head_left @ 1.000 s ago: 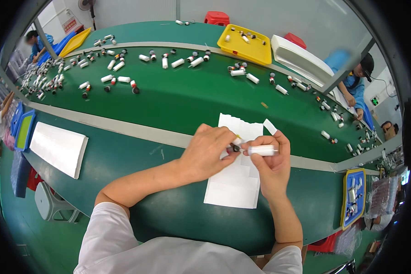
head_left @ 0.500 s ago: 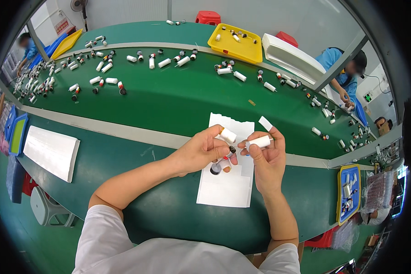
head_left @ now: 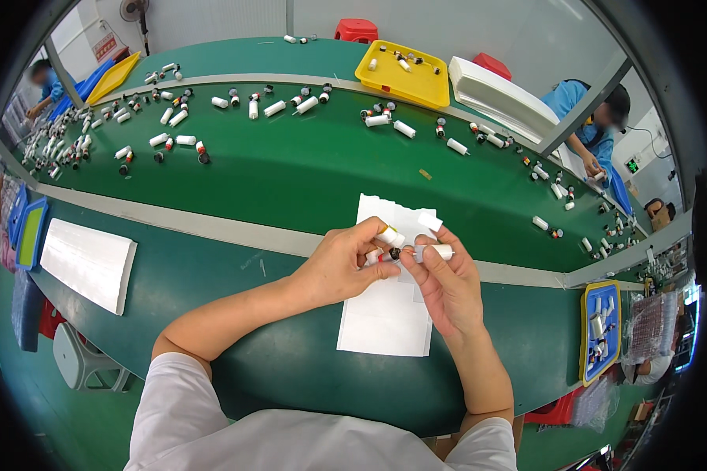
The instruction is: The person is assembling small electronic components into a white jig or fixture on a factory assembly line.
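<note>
**Small tubes held over the white sheet**

On the green worktop (head_left: 291, 180) lies a white sheet (head_left: 385, 322). Above it, the left hand (head_left: 346, 263) pinches a capped tube (head_left: 389, 235); the right hand (head_left: 448, 286) grips a white tube (head_left: 434, 252).

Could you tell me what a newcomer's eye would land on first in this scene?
Probably the two bare hands meeting at centre: the left hand and right hand pinch small white cylinders over a white paper sheet. Behind them, many similar white tubes lie scattered over the green belt, with a yellow tray beyond.
</note>
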A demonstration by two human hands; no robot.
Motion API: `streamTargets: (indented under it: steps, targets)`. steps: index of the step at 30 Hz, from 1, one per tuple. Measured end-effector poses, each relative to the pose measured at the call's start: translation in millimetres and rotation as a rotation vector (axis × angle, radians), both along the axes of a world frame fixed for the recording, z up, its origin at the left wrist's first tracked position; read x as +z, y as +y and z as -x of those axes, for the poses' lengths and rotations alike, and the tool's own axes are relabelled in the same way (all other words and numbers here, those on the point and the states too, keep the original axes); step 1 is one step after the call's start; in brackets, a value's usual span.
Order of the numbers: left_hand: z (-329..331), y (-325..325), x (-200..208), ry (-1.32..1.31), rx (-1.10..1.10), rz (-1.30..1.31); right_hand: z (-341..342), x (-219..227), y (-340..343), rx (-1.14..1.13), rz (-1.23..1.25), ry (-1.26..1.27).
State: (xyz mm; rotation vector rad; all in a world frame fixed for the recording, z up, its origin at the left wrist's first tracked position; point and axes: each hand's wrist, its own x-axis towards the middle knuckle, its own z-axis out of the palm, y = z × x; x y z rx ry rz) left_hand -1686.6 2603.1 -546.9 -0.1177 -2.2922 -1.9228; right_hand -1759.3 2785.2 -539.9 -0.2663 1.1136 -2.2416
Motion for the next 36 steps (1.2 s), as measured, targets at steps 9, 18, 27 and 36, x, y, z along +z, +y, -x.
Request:
streamTargets:
  steps: [9, 18, 27, 36]
  targets:
    - [4, 7, -14, 0.548, 0.170, 0.712, 3, -1, 6, 0.010, 0.096, -0.320]
    - [8, 17, -1, -0.072, -0.038, 0.017, -3, -10, 8, -0.133, -0.098, 0.255]
    - [12, 22, -4, -0.443, -0.272, -0.347, 26, -6, 26, -0.175, -0.498, 0.915]
    - [14, 29, 8, -0.315, -0.142, -0.537, 7, -6, 32, -0.162, -0.125, 0.171]
